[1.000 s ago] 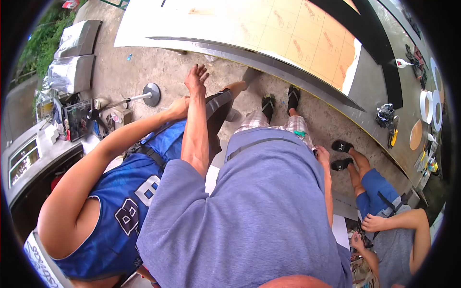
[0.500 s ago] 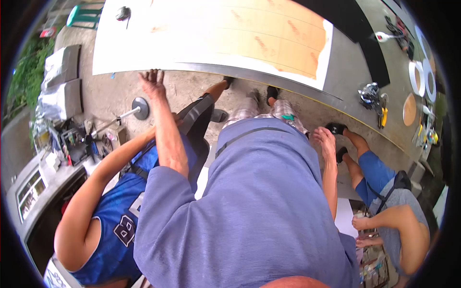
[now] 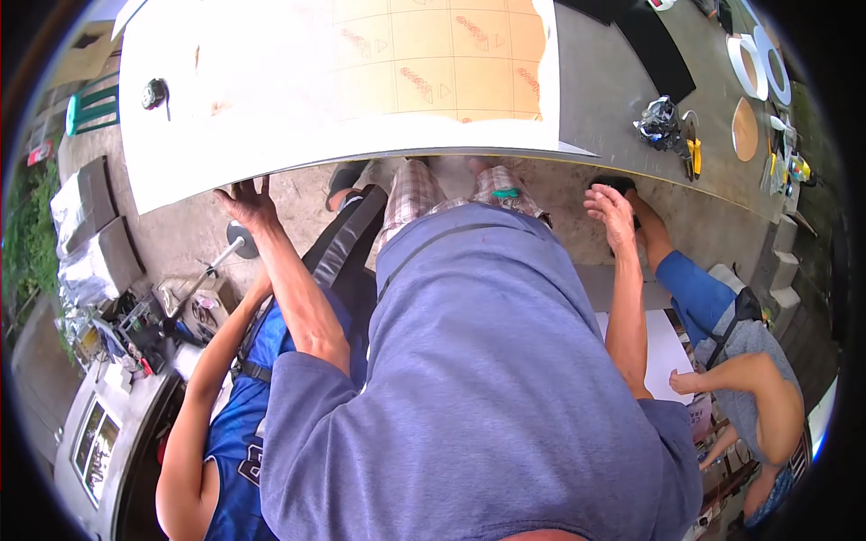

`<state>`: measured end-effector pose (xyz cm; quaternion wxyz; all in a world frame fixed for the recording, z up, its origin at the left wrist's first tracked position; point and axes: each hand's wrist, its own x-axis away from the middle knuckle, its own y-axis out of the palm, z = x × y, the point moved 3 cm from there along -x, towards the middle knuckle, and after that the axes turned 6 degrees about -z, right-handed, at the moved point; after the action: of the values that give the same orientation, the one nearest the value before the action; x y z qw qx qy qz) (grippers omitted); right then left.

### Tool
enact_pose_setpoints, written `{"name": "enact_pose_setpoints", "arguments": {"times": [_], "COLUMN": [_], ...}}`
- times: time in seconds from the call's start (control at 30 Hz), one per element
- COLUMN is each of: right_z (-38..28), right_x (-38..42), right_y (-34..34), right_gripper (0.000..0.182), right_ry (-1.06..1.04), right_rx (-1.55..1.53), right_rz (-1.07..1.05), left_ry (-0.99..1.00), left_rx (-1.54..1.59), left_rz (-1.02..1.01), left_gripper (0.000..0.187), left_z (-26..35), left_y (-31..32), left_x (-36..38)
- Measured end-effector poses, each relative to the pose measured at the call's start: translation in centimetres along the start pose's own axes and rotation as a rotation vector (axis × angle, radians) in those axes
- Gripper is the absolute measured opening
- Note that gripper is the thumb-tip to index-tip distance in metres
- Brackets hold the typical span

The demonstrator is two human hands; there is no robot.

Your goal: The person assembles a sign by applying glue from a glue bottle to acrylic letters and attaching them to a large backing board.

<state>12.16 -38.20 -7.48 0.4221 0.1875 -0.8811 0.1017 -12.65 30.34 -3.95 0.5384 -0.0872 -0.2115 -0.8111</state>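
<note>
1. A large, flat, white rectangular sheet point(image 3: 244, 81), its right part faced with tan paper bearing red print, lies over the left and middle of a grey table point(image 3: 604, 108); its near edge runs along the table's near edge.
2. The left hand point(image 3: 248, 209) is at the sheet's near edge, close to its near left corner. The fingers are spread and their tips meet that edge; whether they pinch it I cannot tell.
3. The right hand point(image 3: 615, 216) is raised just short of the table's near edge, right of the sheet's near right corner. Its fingers are loosely bent and slightly parted, apart from the table.
4. A round black tape measure point(image 3: 154, 93) rests on the sheet near its left edge.
5. On the table, right of the sheet, are a matte black flat strip point(image 3: 654, 50) toward the far side, a crumpled silvery plastic bundle point(image 3: 661, 124) and a yellow-handled tool point(image 3: 694, 155) near the near edge, and a tan oval disc point(image 3: 745, 129) toward the right end.
6. A person in a blue jersey point(image 3: 236, 469) is beside the left arm; another, in blue shorts point(image 3: 690, 293), is at the right.
</note>
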Motion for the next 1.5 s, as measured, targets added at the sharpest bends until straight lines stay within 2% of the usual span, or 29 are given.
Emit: {"name": "enact_pose_setpoints", "arguments": {"times": [0.13,0.2,0.27,0.3,0.4,0.53,0.57,0.67,0.7,0.73,0.77,0.8,0.83,0.87,0.9,0.93,0.97,1.13,1.2,1.4,1.43,1.5], "right_z": [-4.5,-7.6,-10.9,-12.6,-16.2,-19.2,-19.2,-19.9,-20.1,-20.3,-20.5,-20.4,-20.4,-20.5,-20.5,-20.7,-21.1,-19.7,-18.6,-17.3,-17.3,-17.9], "right_x": [0.3,-0.1,-0.3,-0.6,-1.2,-1.7,-2.0,-2.8,-3.0,-3.2,-3.5,-3.8,-4.1,-4.4,-4.8,-4.9,-5.1,-8.1,-9.6,-12.6,-12.7,-12.9], "right_y": [-0.5,-0.1,1.0,1.9,4.2,8.3,8.2,9.4,9.8,10.1,10.5,10.6,10.8,10.9,10.6,10.4,10.3,7.2,6.5,5.8,6.0,6.7], "right_gripper": [0.034,0.034,0.033,0.033,0.033,0.033,0.033,0.033,0.033,0.033,0.035,0.036,0.037,0.038,0.038,0.039,0.042,0.040,0.040,0.039,0.033,0.030], "right_ry": [-0.180,-0.276,-0.392,-0.430,-0.492,-0.490,-0.484,-0.459,-0.449,-0.441,-0.431,-0.422,-0.412,-0.381,-0.355,-0.329,-0.305,-0.217,-0.164,-0.166,-0.182,-0.160], "right_rx": [-0.079,-0.062,-0.008,0.014,0.105,0.184,0.205,0.240,0.248,0.255,0.259,0.263,0.267,0.283,0.300,0.320,0.356,0.302,0.295,0.084,-0.012,0.053], "right_rz": [0.087,0.139,0.150,0.132,0.068,-0.038,-0.061,-0.114,-0.126,-0.137,-0.151,-0.165,-0.175,-0.199,-0.215,-0.225,-0.220,-0.089,0.022,-0.062,-0.104,-0.096], "left_ry": [-0.050,-0.132,-0.119,-0.148,-0.160,-0.139,-0.125,-0.254,-0.326,-0.442,-0.487,-0.441,-0.309,-0.359,-0.440,-0.237,-0.151,-0.079,-0.059,0.001,0.009,0.005], "left_rx": [0.089,0.099,-0.071,-0.077,-0.031,-0.064,-0.058,-0.201,-0.333,-0.636,-1.054,-1.344,-1.521,-1.430,-0.769,-0.134,-0.002,0.211,0.220,0.226,0.216,0.231], "left_rz": [0.005,-0.067,-0.092,-0.114,-0.070,-0.083,-0.055,-0.116,-0.191,-0.392,-0.702,-1.003,-1.334,-1.117,-0.520,-0.115,-0.025,-0.029,-0.079,-0.155,-0.157,-0.141], "left_gripper": [0.136,0.145,0.159,0.158,0.153,0.134,0.121,0.083,0.070,0.057,0.045,0.033,0.021,0.028,0.034,0.041,0.048,0.085,0.085,0.096,0.097,0.098], "left_z": [0.6,1.1,2.2,2.2,1.8,2.0,1.6,2.3,2.9,4.2,5.3,5.1,4.1,3.0,0.5,-1.5,-1.8,-1.4,-1.3,-0.7,-0.6,-0.9], "left_y": [0.2,0.8,3.1,3.5,3.8,3.3,2.7,-2.8,-5.6,-10.2,-13.8,-15.9,-18.2,-15.6,-12.2,-8.1,-6.0,-2.2,-2.3,-0.8,-0.4,-0.7], "left_x": [0.5,0.7,1.3,1.1,0.7,0.7,1.1,-0.5,-1.6,-3.7,-6.1,-7.4,-8.8,-7.5,-5.2,-2.6,-1.6,0.6,1.1,3.4,3.7,3.9]}}
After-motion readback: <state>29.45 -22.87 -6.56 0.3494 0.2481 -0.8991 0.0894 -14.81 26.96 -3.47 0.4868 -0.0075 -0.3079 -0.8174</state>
